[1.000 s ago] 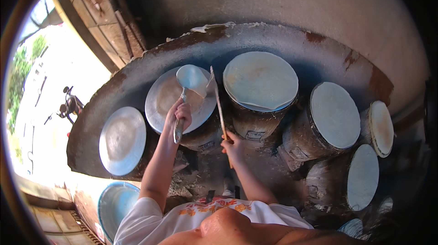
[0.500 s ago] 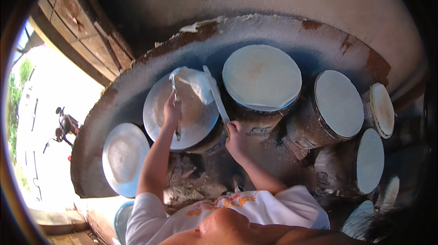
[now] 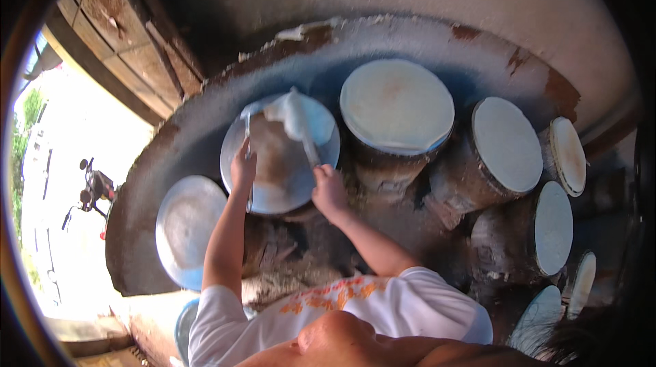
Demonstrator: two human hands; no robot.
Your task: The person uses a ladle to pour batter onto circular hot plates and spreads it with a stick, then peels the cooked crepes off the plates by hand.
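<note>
Head view: ladle (image 3: 248,125) and spatula (image 3: 307,143) over the griddle (image 3: 273,175) at 9 o'clock.
Left hand (image 3: 243,170) closed round the ladle, right hand (image 3: 330,189) round the spatula; shirt print (image 3: 338,292) at 6 o'clock, too blurred to read.

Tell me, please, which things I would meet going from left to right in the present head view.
Two-wheeler → leftmost round plate → left hand → right hand → large pale disc → next pale disc.
</note>
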